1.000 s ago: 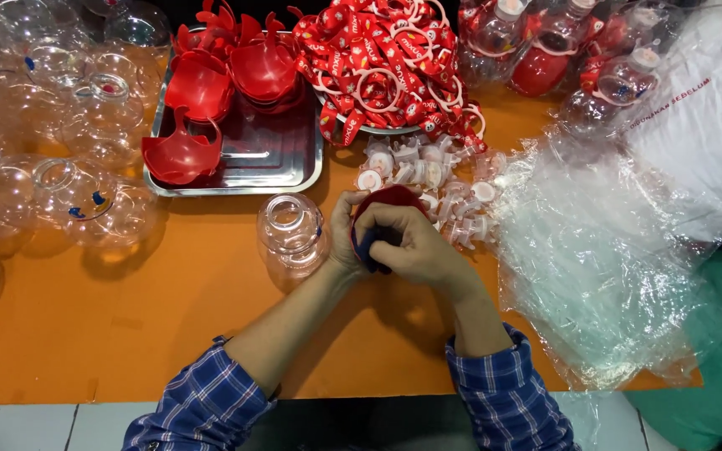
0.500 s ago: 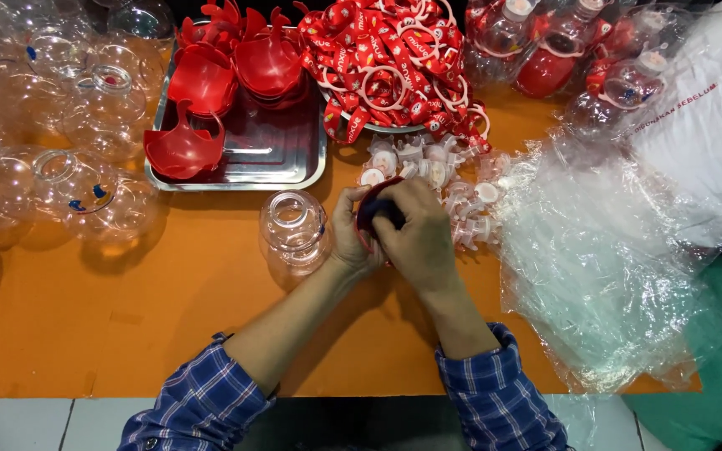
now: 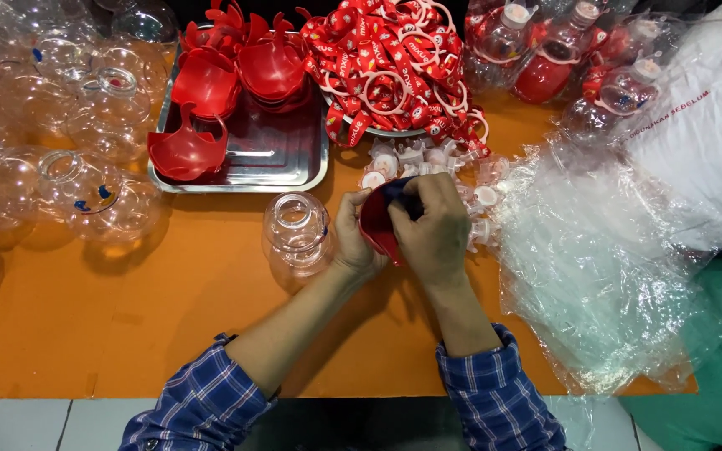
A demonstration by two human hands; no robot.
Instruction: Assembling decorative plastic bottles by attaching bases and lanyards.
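Both of my hands meet over the orange table (image 3: 127, 317). My left hand (image 3: 354, 238) grips a red plastic bowl-shaped piece (image 3: 376, 227) by its edge. My right hand (image 3: 434, 230) closes over the same red piece from the right, with a dark blue bit showing between the fingers. A clear round plastic bottle (image 3: 296, 232) stands upright just left of my left hand, apart from it.
A metal tray (image 3: 294, 163) holds several red bowl-shaped pieces (image 3: 211, 100). Behind lie a heap of red straps (image 3: 386, 58), small white caps (image 3: 403, 159) and finished bottles (image 3: 545, 67). Several clear bottles (image 3: 60, 150) crowd the left. Crumpled clear plastic bags (image 3: 603, 259) cover the right.
My hands have turned the red piece, so more of its inside shows. They have stayed in about the same place beside the clear bottle.
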